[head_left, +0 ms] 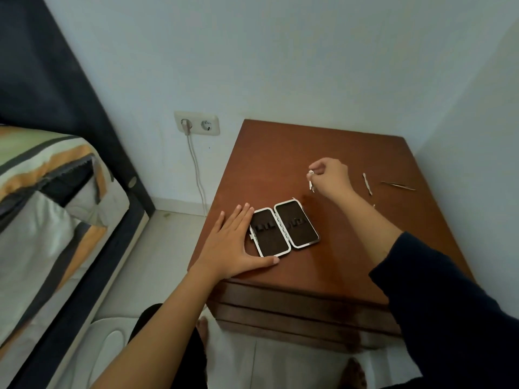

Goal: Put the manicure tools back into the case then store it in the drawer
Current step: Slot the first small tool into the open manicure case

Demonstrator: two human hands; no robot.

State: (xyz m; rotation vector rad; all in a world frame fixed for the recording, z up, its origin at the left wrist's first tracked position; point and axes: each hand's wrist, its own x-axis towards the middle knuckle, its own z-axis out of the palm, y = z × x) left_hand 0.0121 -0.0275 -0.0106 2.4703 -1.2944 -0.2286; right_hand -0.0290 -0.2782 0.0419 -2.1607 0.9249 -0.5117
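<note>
Fingers of the right hand (330, 176) pinch a small silver metal manicure tool (311, 181), hanging lengthwise. An open black case with a silver rim (283, 228) lies toward seven o'clock from it, steadied by the flat, close-fingered left hand (237, 242).

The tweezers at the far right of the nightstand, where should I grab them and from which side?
The tweezers lie flat on the nightstand, thin and long, running left to right. Probably best to come straight down with the right hand, once it has let go of the small metal tool it holds, and pinch across the middle of the narrow shaft.
</note>
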